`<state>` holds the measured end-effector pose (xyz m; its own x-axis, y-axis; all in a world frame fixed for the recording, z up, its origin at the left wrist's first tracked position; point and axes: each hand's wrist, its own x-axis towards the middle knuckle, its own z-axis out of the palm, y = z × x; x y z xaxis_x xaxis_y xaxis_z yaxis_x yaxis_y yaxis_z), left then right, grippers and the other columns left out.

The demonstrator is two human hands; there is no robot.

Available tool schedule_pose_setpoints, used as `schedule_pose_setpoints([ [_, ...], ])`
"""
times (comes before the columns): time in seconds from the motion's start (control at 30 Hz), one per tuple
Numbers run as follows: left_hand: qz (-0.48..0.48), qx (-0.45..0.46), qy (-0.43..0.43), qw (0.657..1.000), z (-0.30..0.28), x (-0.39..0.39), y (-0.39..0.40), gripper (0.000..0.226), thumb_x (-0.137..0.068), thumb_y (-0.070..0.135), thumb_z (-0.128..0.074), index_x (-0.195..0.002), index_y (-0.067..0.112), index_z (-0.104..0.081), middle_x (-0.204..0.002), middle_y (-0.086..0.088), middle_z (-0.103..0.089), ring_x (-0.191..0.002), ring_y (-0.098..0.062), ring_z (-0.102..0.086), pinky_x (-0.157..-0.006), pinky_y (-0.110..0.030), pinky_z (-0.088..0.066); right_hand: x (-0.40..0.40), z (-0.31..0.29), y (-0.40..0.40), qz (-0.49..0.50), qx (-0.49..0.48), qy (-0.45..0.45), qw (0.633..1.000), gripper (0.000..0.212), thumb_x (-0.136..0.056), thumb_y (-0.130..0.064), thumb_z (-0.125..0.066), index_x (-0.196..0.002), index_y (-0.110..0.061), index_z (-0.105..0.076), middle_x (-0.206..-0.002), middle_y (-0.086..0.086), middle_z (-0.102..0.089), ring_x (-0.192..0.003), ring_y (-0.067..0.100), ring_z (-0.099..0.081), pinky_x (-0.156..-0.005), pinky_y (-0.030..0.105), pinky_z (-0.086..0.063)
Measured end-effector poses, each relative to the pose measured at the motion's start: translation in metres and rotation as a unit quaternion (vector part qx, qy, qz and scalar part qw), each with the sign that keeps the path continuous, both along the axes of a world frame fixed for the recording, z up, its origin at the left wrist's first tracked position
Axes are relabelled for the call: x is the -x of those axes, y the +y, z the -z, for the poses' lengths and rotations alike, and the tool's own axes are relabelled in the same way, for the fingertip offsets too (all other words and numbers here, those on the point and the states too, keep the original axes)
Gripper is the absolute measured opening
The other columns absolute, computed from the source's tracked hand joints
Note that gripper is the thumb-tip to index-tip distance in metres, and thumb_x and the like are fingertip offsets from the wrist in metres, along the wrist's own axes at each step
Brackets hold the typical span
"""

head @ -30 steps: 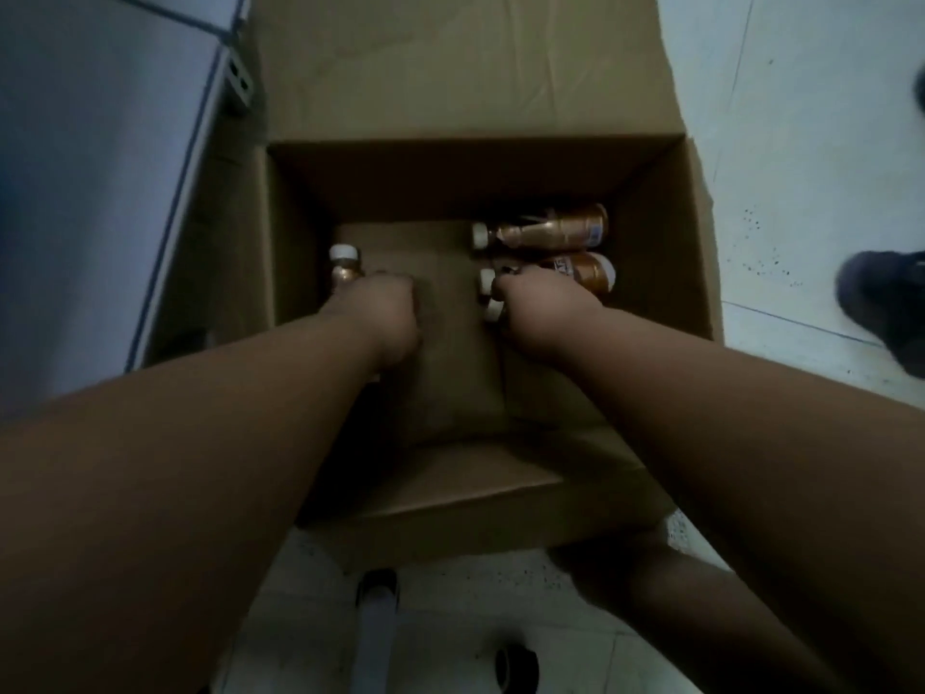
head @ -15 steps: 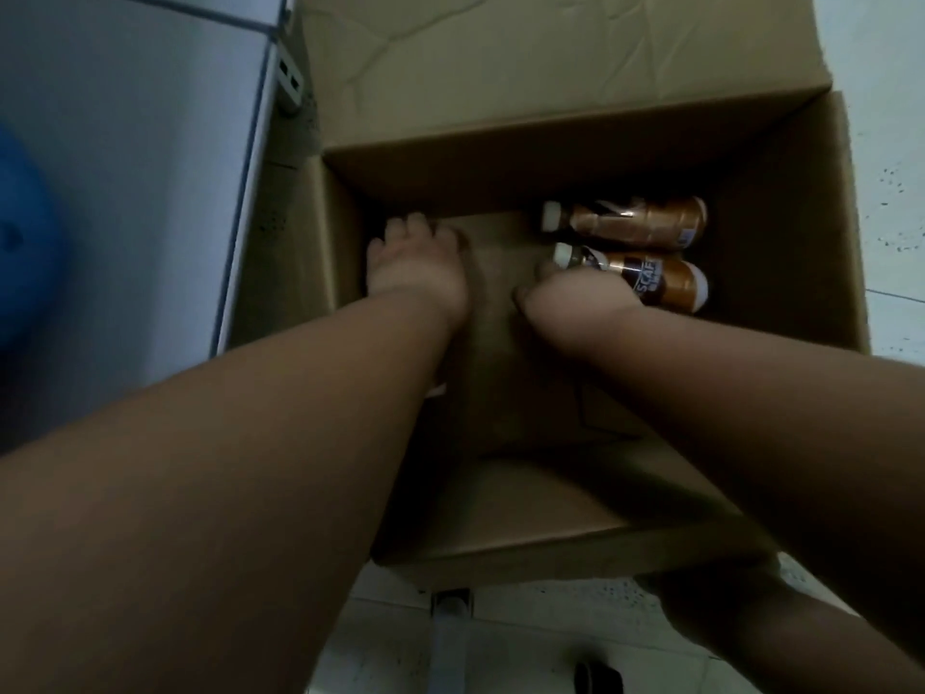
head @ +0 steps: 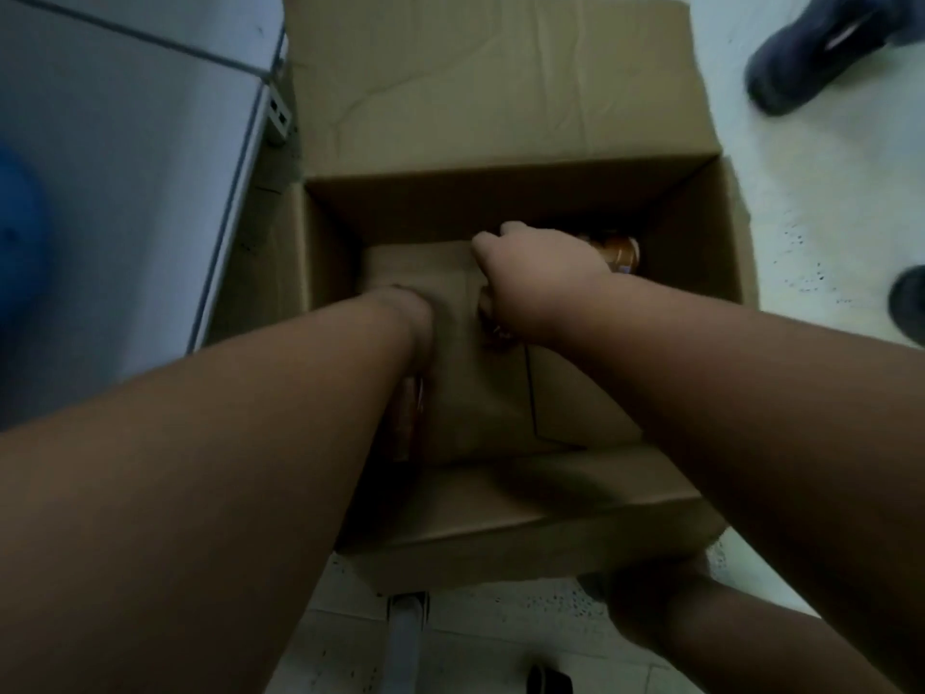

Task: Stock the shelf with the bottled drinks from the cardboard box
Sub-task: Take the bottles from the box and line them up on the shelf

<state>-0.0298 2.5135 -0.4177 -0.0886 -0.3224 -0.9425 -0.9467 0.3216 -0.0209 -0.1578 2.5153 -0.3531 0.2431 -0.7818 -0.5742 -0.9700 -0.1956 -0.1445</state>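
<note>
Both hands deep in the box (head: 500,117). Right hand (head: 540,273) fingers curled round a bottle (head: 623,250); left hand (head: 415,318) fingers hidden, can't tell.

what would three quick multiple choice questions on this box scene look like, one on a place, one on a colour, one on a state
1. Where is the right hand?
A. down inside the cardboard box
B. on the floor outside it
C. on the white shelf unit

2. What colour is the bottle end showing past the right hand?
A. green
B. amber-brown
C. clear blue

3. How do the box's top flaps stand?
A. taped shut
C. cut off
B. folded open

Answers:
1. A, the hand reaches below the box rim, over the box bottom.
2. B, an amber-brown bottle end shows just beyond the knuckles.
3. B, the far flap lies folded back and the inside is exposed.

The left hand is also down in the box; its grip is hidden.
</note>
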Motion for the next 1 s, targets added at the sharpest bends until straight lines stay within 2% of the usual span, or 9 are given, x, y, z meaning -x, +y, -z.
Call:
schedule_pose_setpoints([
  [0.07, -0.018, 0.047, 0.034, 0.998, -0.034, 0.0, 0.008, 0.059, -0.085, 0.027, -0.072, -0.138, 0.016, -0.047, -0.133, -0.011, -0.053, -0.118, -0.029, -0.055, -0.093, -0.037, -0.049, 0.003, -0.028, 0.002, -0.006, 0.025, -0.004, 1.0, 0.032, -0.088, -0.023, -0.062, -0.117, -0.016, -0.05, -0.107, 0.007, -0.051, -0.096, 0.032, -0.059, -0.066, 0.041, -0.05],
  [0.17, -0.106, 0.142, 0.096, 0.979, -0.104, -0.012, 0.014, 0.066, -0.08, 0.021, -0.075, -0.137, 0.019, -0.043, -0.125, -0.011, -0.057, -0.109, -0.031, -0.059, -0.087, -0.042, -0.054, -0.002, -0.089, -0.001, -0.003, 0.069, -0.013, 0.997, 0.029, -0.083, -0.026, -0.066, -0.107, -0.018, -0.052, -0.101, 0.006, -0.054, -0.091, 0.03, -0.058, -0.066, 0.039, -0.048],
  [0.3, -0.114, 0.275, 0.161, 0.941, -0.221, -0.042, 0.005, 0.053, -0.07, 0.024, -0.082, -0.11, 0.016, -0.048, -0.101, -0.004, -0.057, -0.093, -0.026, -0.057, -0.073, -0.036, -0.05, -0.022, -0.191, -0.004, -0.026, 0.147, -0.039, 0.988, 0.022, -0.086, -0.027, -0.057, -0.105, -0.016, -0.054, -0.1, 0.009, -0.055, -0.089, 0.03, -0.056, -0.068, 0.036, -0.045],
  [0.37, -0.12, 0.325, 0.173, 0.922, -0.277, -0.064, 0.005, 0.045, -0.075, 0.022, -0.078, -0.11, 0.015, -0.051, -0.105, -0.005, -0.059, -0.092, -0.024, -0.056, -0.075, -0.035, -0.05, -0.034, -0.245, -0.005, -0.032, 0.202, -0.048, 0.978, 0.024, -0.087, -0.028, -0.058, -0.106, -0.015, -0.054, -0.097, 0.007, -0.052, -0.087, 0.03, -0.053, -0.067, 0.035, -0.042],
  [0.53, -0.091, 0.459, 0.157, 0.87, -0.38, -0.133, 0.023, 0.036, -0.087, 0.026, -0.064, -0.12, 0.016, -0.055, -0.119, -0.009, -0.056, -0.103, -0.028, -0.056, -0.082, -0.037, -0.048, -0.077, -0.346, -0.01, -0.06, 0.306, -0.056, 0.949, 0.019, -0.088, -0.026, -0.054, -0.101, -0.013, -0.053, -0.096, 0.008, -0.053, -0.084, 0.031, -0.055, -0.069, 0.039, -0.049],
  [0.7, -0.106, 0.543, 0.146, 0.82, -0.455, -0.208, 0.052, 0.028, -0.091, 0.035, -0.059, -0.114, 0.02, -0.055, -0.114, -0.003, -0.056, -0.096, -0.025, -0.057, -0.085, -0.042, -0.051, -0.14, -0.409, -0.006, -0.098, 0.357, -0.085, 0.925, 0.023, -0.087, -0.031, -0.057, -0.104, -0.016, -0.056, -0.097, 0.006, -0.056, -0.088, 0.027, -0.055, -0.068, 0.034, -0.045],
  [0.87, -0.096, 0.578, 0.086, 0.806, -0.506, -0.274, 0.069, 0.026, -0.093, 0.038, -0.054, -0.113, 0.022, -0.055, -0.112, -0.002, -0.056, -0.095, -0.022, -0.056, -0.081, -0.038, -0.05, -0.212, -0.447, -0.003, -0.132, 0.369, -0.138, 0.909, 0.022, -0.087, -0.032, -0.06, -0.103, -0.017, -0.058, -0.091, 0.003, -0.053, -0.083, 0.023, -0.048, -0.066, 0.029, -0.037],
  [1.0, -0.114, 0.603, 0.073, 0.786, -0.519, -0.324, 0.064, 0.02, -0.091, 0.03, -0.057, -0.109, 0.02, -0.056, -0.109, -0.002, -0.058, -0.093, -0.02, -0.057, -0.081, -0.036, -0.05, -0.271, -0.462, -0.008, -0.148, 0.371, -0.184, 0.898, 0.027, -0.083, -0.034, -0.07, -0.1, -0.016, -0.058, -0.09, 0.003, -0.057, -0.084, 0.022, -0.056, -0.07, 0.034, -0.049],
])
